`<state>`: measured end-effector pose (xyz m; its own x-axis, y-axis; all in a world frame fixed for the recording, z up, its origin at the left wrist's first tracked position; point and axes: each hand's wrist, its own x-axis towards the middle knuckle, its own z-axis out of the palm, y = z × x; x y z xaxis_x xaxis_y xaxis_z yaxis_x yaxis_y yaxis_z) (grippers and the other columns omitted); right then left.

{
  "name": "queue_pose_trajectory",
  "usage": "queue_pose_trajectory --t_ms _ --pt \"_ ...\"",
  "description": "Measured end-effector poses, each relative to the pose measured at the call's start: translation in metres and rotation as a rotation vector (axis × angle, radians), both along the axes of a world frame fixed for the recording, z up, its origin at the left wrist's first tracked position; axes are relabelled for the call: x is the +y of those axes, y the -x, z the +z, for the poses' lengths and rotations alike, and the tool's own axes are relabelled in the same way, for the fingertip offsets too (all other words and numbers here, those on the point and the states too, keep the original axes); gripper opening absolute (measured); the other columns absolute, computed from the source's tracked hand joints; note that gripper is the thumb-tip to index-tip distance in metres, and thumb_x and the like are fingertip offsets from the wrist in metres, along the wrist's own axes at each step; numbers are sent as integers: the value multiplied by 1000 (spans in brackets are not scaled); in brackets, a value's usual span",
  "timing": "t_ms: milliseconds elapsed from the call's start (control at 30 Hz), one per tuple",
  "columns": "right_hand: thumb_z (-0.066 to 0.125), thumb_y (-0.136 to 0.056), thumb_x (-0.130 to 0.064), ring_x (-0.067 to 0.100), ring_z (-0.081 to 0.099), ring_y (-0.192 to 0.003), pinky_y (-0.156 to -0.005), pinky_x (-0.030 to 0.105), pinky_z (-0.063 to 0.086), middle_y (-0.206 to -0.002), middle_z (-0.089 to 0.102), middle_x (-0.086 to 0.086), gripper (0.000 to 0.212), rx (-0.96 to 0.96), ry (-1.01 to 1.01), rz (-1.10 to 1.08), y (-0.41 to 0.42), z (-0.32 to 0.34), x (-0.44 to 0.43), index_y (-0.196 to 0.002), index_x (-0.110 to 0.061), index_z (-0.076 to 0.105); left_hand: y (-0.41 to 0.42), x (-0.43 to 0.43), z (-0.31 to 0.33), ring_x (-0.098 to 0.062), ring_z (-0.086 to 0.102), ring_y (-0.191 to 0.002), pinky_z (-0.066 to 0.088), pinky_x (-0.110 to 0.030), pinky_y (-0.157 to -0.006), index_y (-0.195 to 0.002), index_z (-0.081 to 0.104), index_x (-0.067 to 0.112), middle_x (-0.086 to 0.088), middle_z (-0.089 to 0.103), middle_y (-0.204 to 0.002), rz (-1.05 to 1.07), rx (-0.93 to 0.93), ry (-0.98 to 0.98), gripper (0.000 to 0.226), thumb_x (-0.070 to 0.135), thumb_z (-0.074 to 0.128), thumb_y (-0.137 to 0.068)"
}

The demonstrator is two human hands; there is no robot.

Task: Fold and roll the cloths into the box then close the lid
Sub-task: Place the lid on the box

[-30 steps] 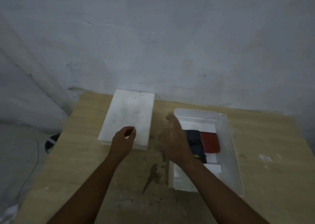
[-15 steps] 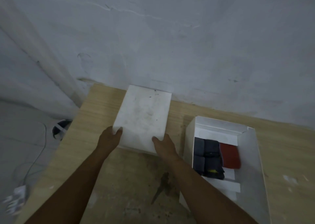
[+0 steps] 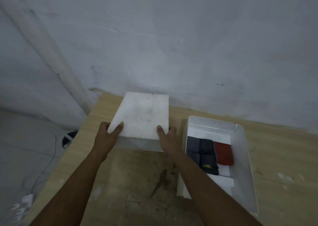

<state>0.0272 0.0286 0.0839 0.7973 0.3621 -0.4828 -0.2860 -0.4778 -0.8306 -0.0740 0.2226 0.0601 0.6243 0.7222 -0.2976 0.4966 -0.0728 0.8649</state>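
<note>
Head view: lid (image 3: 142, 115), left of the box (image 3: 244, 157), is being judged light, stiff cardboard, easily dented, best taken at both side edges. It is being gripped at its near corners by left hand (image 3: 108, 136) and right hand (image 3: 169, 139), thumbs on top, fingers curled round the sides. Cloths (image 3: 204, 153) are being seen inside the box.

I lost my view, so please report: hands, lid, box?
Left hand and right hand grip lid at near corners. Lid beside open box, not on it. Cloths inside, below rim.
</note>
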Motion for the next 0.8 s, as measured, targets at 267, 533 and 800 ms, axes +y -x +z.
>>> queue_pose_trajectory --t_ms 267,533,800 --pt "46 -97 -41 -1 52 -80 -61 12 44 -108 54 -4 52 -251 -123 -43 25 58 -103 -135 -13 26 29 -113 65 -16 55 -96 47 -26 -69 -128 43 14 0 52 -117 6 -262 -57 53 45 61 -88" --pt "57 -87 -52 15 55 -112 -87 28 46 -128 51 -7 67 -414 -21 -130 52 46 -227 -142 -24 33 39 -226 62 12 52 -94 43 -9 -75 -127 45 37 25 55 -110 -268 -320 -15 38 42 55 -92" --pt "50 -91 -48 9 55 -110 -77 0 38 -120 55 -12 49 -452 35 -138 69 13 -287 -134 -24 45 47 -279 32 -9 54 -111 45 -25 -94 -139 40 25 10 53 -127 -386 -266 40 48 38 52 -94"
